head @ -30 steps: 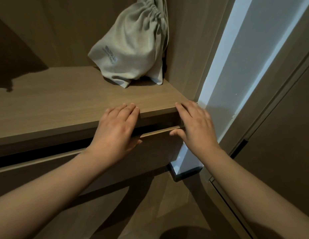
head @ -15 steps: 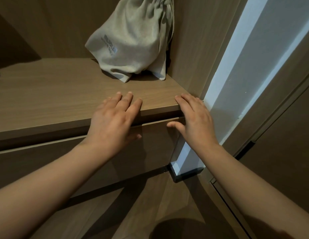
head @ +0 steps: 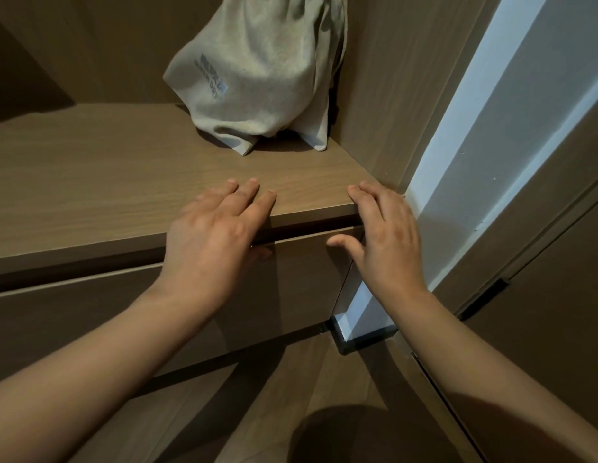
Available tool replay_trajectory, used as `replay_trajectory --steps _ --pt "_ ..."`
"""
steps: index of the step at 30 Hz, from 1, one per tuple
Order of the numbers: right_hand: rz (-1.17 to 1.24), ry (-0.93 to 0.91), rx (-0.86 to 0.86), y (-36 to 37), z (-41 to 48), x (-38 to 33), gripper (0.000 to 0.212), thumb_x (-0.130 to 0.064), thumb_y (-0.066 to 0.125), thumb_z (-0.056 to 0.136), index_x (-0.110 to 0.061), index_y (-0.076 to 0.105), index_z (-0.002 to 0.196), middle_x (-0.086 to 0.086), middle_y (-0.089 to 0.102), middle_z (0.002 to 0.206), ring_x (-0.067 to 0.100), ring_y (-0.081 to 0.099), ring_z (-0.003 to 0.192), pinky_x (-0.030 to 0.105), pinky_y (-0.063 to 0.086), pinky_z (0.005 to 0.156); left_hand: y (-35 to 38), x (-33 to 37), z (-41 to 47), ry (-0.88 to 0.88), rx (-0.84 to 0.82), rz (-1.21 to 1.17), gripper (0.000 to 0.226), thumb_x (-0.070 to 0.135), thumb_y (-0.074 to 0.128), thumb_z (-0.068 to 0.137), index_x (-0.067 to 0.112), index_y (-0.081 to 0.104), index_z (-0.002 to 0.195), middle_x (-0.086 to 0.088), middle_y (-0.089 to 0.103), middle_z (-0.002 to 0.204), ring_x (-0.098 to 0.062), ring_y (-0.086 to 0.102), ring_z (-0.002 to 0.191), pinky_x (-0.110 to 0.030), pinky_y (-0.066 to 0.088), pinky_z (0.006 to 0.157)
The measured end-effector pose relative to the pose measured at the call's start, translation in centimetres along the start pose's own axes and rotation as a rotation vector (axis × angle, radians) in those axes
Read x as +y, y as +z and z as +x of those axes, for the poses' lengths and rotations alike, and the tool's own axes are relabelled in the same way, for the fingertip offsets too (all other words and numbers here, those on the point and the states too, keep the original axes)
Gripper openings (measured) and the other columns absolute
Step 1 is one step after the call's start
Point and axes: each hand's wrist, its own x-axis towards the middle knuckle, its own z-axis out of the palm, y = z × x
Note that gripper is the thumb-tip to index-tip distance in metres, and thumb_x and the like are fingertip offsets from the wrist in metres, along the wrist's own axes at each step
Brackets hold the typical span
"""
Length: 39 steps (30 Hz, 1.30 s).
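A wooden drawer front [head: 301, 279] sits flush under a wooden shelf top [head: 107, 182] inside a closet. My left hand [head: 214, 242] lies over the shelf's front edge with straight fingers on the top; its thumb is down at the drawer's upper edge. My right hand [head: 388, 235] rests at the drawer's right end, fingers straight on the shelf corner, thumb against the drawer front. Neither hand holds anything.
A grey drawstring cloth bag [head: 257, 71] with printed lettering stands at the back right of the shelf against the closet's side panel [head: 384, 78]. A white wall strip [head: 511, 105] and a brown door panel [head: 558, 312] lie to the right. Wooden floor [head: 257, 412] is below.
The drawer, slightly open a second ago with a dark gap above it, has slid inward and now sits closed. Both hands moved forward with it.
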Motion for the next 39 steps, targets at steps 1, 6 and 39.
replay_trajectory --steps 1,6,39 --pt "0.014 0.005 0.005 0.1 0.0 0.0 0.072 -0.039 0.080 0.074 -0.011 0.052 0.135 0.012 0.055 0.134 0.029 0.048 0.127 0.038 0.032 0.108 0.0 0.0 0.0 -0.005 0.002 -0.009 0.070 0.029 0.075 0.080 0.018 0.046 0.143 -0.009 0.045 0.147 -0.030 0.044 0.135 -0.043 0.037 0.108" --pt "0.071 0.051 -0.023 -0.2 0.2 -0.2 0.074 -0.034 0.083 0.070 -0.012 0.053 0.134 0.011 0.055 0.133 0.022 0.040 0.127 0.037 0.029 0.108 -0.4 0.4 0.2 -0.036 -0.048 -0.046 0.073 0.014 0.082 0.074 0.015 0.050 0.139 -0.012 0.048 0.144 -0.031 0.046 0.133 -0.048 0.040 0.107" --pt "0.142 0.144 -1.019 -33.4 19.9 -5.3 0.053 -0.033 0.067 0.090 -0.021 0.047 0.138 -0.003 0.052 0.140 0.012 0.048 0.129 0.025 0.040 0.104 -32.8 0.7 9.6 -0.039 -0.780 -0.259 0.057 0.048 0.061 0.085 0.027 0.047 0.136 0.003 0.057 0.129 -0.020 0.054 0.115 -0.029 0.045 0.094"
